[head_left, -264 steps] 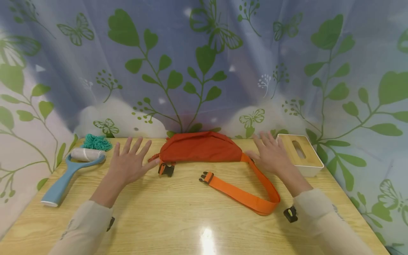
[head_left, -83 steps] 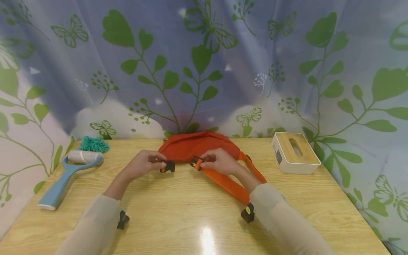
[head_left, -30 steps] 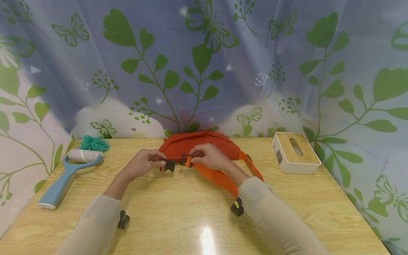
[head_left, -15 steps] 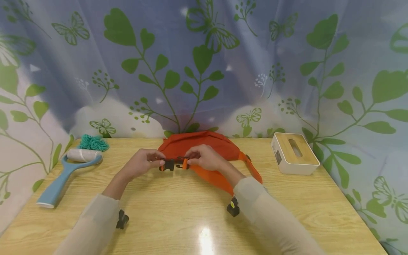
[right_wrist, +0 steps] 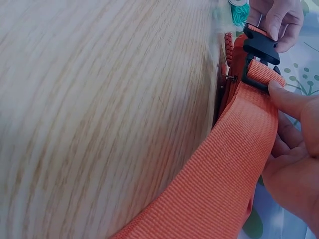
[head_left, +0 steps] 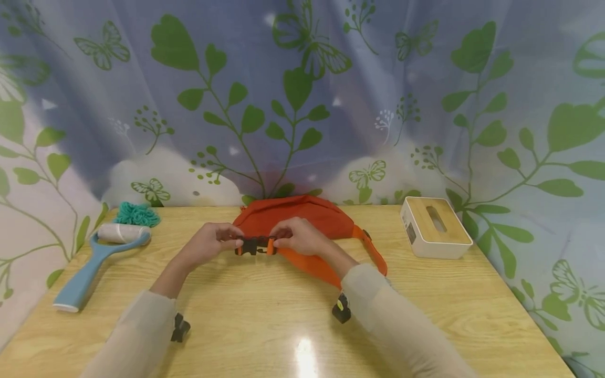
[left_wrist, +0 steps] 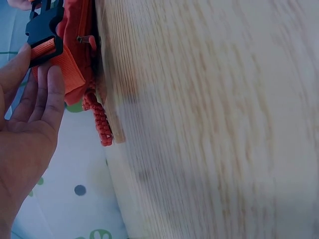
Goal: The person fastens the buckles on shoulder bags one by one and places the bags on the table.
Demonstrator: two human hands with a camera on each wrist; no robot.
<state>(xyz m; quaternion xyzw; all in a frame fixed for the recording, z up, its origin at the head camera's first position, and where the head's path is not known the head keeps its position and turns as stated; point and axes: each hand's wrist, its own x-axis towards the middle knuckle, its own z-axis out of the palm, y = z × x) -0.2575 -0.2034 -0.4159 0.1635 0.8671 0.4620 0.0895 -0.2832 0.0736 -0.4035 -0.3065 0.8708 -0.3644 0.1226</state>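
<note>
A red waist bag (head_left: 307, 210) lies at the back of the table, an orange strap (right_wrist: 209, 164) running from its right end. My left hand (head_left: 208, 245) pinches the black socket half of the side-release buckle (left_wrist: 45, 27) by its webbing end, between thumb and fingers. Between thumb and fingers, my right hand (head_left: 302, 237) pinches the pronged buckle half (right_wrist: 255, 79) where the strap loops through it. The prongs point at the socket half (right_wrist: 260, 46), their tips at its mouth; how deep they sit is hard to tell. Part of the bag hides behind the right hand.
On the left are a blue-handled lint roller (head_left: 90, 268) and a teal yarn bundle (head_left: 137, 214). A white tissue box (head_left: 437, 226) with a wooden lid stands at the right. A patterned curtain (head_left: 302, 105) hangs behind the table.
Both hands first lay spread apart, then took the buckle halves. My right hand has since carried the pronged half leftward up to the socket half; my left hand has stayed nearly still.
</note>
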